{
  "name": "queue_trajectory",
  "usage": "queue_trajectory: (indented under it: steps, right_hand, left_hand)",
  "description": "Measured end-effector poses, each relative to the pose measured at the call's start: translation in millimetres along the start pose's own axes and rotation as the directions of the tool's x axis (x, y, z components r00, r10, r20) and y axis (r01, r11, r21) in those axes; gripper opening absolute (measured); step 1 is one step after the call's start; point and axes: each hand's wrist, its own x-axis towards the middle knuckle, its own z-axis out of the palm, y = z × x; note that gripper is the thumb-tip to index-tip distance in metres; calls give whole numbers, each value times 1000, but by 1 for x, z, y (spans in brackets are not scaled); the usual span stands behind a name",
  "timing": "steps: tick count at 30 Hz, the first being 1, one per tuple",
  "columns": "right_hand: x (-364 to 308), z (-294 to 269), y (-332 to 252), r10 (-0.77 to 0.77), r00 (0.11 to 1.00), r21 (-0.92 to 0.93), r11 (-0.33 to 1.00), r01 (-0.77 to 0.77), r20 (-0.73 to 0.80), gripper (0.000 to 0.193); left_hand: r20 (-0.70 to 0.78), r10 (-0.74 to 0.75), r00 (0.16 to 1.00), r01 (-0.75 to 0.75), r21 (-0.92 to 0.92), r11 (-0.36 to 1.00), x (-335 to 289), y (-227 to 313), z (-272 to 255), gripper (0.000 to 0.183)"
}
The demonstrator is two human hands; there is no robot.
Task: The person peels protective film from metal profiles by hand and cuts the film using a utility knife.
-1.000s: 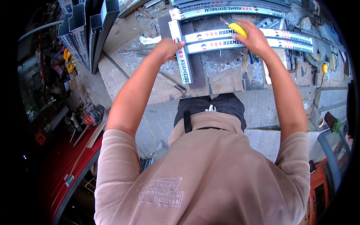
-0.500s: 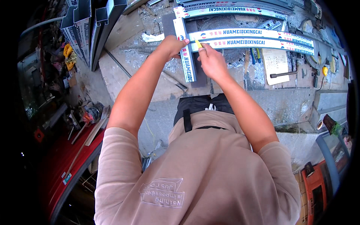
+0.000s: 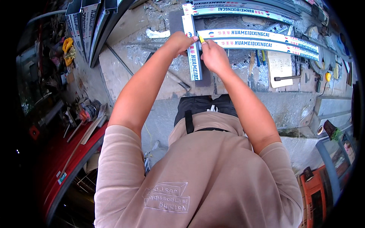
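Note:
My left hand (image 3: 182, 42) grips a short white-faced metal profile (image 3: 195, 64) that lies crosswise on the bench, thumb on its top and fingers curled at its left side. My right hand (image 3: 214, 56) is closed on a slim yellow tool (image 3: 201, 37) with a dark tip; its exact kind is too small to tell. That tip points at the joint where two long parallel profiles (image 3: 251, 35) meet the short one's right edge. Both long pieces carry printed white film and run off to the right. Under the short piece lies a dark flat board (image 3: 205, 78).
More filmed profiles (image 3: 243, 13) lie along the far side. Pliers (image 3: 261, 57), a written sheet (image 3: 280, 68) and a socket wrench (image 3: 288, 78) sit to the right. A hammer (image 3: 178, 81) lies left of the short profile. Upright profiles (image 3: 85, 28) stand at far left.
The yellow tool's tip has moved closer to the short profile's right edge. The whole view has shifted slightly; my left hand keeps its hold.

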Motion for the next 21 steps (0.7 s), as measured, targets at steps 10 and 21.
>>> queue_trajectory:
  steps: [10, 21]
  right_hand:
    - [0, -8, -16, 96, 993, -59, 994, -92, 67, 54]
    - [-57, -7, -4, 109, 987, -117, 989, -95, 121, 51]
  left_hand:
    - [-6, 7, 1000, -7, 7, 1000, -3, 3, 3, 49]
    - [-19, -1, 1000, 1, 6, 1000, 0, 3, 5, 46]
